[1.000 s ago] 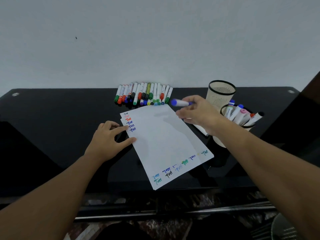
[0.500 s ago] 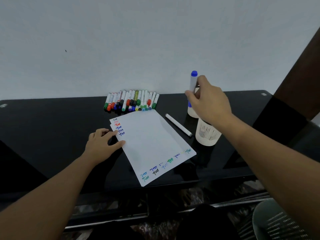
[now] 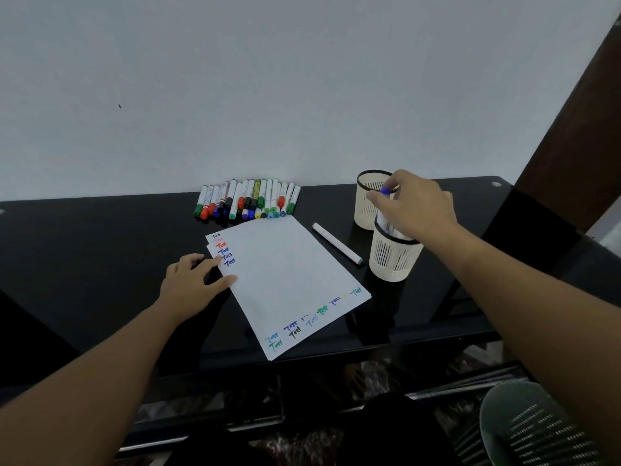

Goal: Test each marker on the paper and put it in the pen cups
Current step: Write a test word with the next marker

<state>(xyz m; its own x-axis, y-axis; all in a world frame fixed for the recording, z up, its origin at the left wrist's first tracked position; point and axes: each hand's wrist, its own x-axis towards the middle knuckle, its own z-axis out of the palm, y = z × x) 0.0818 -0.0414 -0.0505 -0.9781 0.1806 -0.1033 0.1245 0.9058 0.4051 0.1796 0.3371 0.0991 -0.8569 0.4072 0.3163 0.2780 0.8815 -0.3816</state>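
Note:
The white paper (image 3: 285,277) lies tilted on the black table, with small coloured test marks along its left and lower edges. My left hand (image 3: 191,280) rests on the paper's left edge, fingers fairly straight. My right hand (image 3: 416,206) pinches a blue-capped marker (image 3: 385,196) held upright, its lower end inside the near white pen cup (image 3: 393,260). A second white pen cup (image 3: 368,203) with a black rim stands just behind it. Several capped markers (image 3: 248,200) lie in a row by the wall. A single white marker (image 3: 336,243) lies between paper and cups.
The black glass table (image 3: 84,250) stands against a pale wall, its front edge close to me. A dark wooden post (image 3: 571,129) rises at the right. A grey mesh bin (image 3: 537,428) sits on the floor at the lower right.
My right hand has come down with the blue-capped marker from above the cups, and its lower end now sits in the near cup. My left hand has stayed on the paper.

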